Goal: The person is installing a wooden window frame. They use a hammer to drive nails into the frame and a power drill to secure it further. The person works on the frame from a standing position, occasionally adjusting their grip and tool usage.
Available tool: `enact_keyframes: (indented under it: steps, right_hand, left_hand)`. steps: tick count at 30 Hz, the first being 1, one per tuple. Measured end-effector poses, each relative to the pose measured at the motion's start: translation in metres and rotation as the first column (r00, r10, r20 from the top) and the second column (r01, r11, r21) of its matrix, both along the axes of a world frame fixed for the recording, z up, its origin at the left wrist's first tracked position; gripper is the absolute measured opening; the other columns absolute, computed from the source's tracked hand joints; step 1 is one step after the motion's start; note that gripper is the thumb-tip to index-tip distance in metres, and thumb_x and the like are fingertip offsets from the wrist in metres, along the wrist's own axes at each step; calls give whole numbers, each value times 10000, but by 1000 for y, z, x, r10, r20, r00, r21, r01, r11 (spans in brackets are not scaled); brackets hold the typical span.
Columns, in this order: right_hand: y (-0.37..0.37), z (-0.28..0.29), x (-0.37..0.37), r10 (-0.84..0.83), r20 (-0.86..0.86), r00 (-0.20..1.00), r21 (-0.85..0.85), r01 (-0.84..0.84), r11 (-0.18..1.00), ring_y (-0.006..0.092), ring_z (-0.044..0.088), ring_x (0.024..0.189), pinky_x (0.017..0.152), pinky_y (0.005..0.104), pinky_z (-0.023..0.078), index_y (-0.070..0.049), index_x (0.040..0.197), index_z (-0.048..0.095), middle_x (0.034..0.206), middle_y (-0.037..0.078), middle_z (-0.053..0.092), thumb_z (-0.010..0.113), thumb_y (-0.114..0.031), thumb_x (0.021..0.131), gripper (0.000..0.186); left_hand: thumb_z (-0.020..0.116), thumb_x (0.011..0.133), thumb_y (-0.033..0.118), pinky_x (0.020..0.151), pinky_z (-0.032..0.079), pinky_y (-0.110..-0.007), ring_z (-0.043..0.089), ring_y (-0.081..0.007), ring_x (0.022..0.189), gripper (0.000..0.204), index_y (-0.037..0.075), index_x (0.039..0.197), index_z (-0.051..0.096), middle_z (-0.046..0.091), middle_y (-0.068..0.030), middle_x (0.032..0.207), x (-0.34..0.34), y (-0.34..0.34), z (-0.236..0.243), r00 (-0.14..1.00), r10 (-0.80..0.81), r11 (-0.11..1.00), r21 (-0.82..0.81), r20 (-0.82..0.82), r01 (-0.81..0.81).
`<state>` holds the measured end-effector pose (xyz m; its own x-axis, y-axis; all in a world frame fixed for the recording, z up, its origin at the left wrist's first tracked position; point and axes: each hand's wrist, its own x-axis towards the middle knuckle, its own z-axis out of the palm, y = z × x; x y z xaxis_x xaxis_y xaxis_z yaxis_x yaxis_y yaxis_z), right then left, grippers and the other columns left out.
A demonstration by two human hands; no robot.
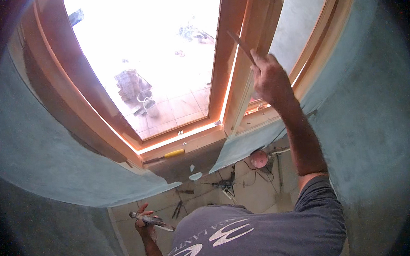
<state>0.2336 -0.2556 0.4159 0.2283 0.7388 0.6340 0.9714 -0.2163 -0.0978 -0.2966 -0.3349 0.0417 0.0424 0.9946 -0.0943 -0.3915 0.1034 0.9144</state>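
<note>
My right hand [273,80] is raised to the wooden window frame [255,18], closed around the end of a thin brown stick-like tool [241,46]. The stick's far tip touches or nearly touches the frame's upright; its exact kind cannot be made out. Low on the left, my left hand [146,226] grips a dark and whitish elongated tool [150,219], with a pale flat part angled down to the right. Its kind is also unclear. On the lower ledge of the frame lies a chisel [173,154] with a yellow handle, its blade pointing left.
Blue-grey plastered walls [371,110] flank the window. On the tiled floor below are a dark power tool [228,180], pliers-like tool [177,209], cables and a pink round object [259,159]. Through the bright opening, pale buckets [151,108] and a sack-like heap [129,84] stand outside.
</note>
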Motion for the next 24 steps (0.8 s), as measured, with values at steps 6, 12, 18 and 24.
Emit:
enact_keyframes:
  steps: [6, 12, 18, 24]
  right_hand:
    - [-3, 49, -8, -185, 251, 950, -162, 230, 960, 359, 730, 967, 873, 469, 595, -18, 1355, 614, 1058, 204, 673, 602, -190, 1009, 386]
    - [5, 75, -24, -249, 348, 904, -188, 328, 926, 343, 736, 948, 862, 472, 600, -5, 1221, 663, 1031, 197, 683, 602, -157, 999, 276]
    - [33, 84, -21, -245, 439, 864, -233, 373, 898, 339, 745, 952, 855, 457, 612, -1, 1130, 699, 1020, 202, 708, 598, -158, 994, 231]
    - [91, 89, -39, -300, 421, 856, -297, 442, 846, 300, 762, 952, 835, 428, 623, -29, 1074, 744, 1051, 164, 741, 586, -172, 1005, 224]
  left_hand:
    - [837, 781, 586, 677, 602, -360, 702, -197, 794, 783, 6, 1271, 644, 705, -106, 1096, -6, -1, 6, 999, 32, 995, -91, -4, -33]
    - [826, 824, 462, 698, 572, -338, 673, -169, 815, 672, 25, 1299, 644, 707, -71, 1003, -36, 33, -28, 999, -8, 993, -117, 40, 12]
    - [802, 831, 251, 689, 557, -294, 654, -144, 816, 519, 40, 1283, 658, 672, -44, 988, -40, 52, -14, 991, -13, 1000, -6, -134, 12]
    - [726, 884, 184, 679, 557, -304, 649, -159, 817, 403, 24, 1248, 657, 656, -66, 992, -79, 76, -53, 997, -56, 985, -162, 62, 65]
